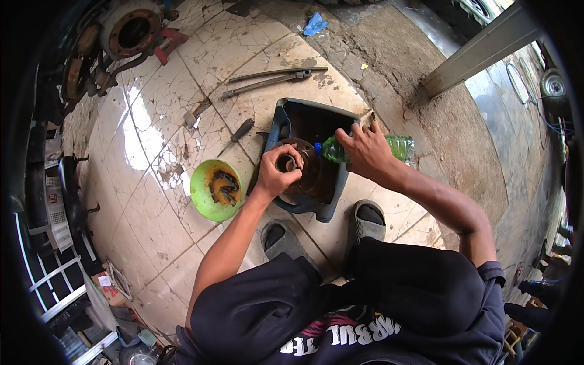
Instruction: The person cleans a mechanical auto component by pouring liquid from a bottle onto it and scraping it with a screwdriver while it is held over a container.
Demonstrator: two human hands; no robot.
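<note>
My left hand [280, 171] is closed around the round metal neck of a flanged hub [306, 157], which stands in a dark plastic drain pan [335, 194]. Over the pan's right side, my right hand [367, 148] grips a clear plastic bottle [400, 147] that looks green and has a blue cap [317, 148]. The bottle lies nearly level, its cap pointing at the hub. Left of the pan, a lime-green bowl [199, 191] holds dark, greasy parts in brownish residue. A screwdriver [242, 130] lies on the tiles above the bowl.
Two long metal bars [269, 85] lie on the cracked tile floor beyond the pan. A large axle housing [132, 34] and a red stand [169, 44] are at the upper left. A blue rag or plastic scrap [315, 24] lies beyond, and a post [479, 50] rises at the upper right.
</note>
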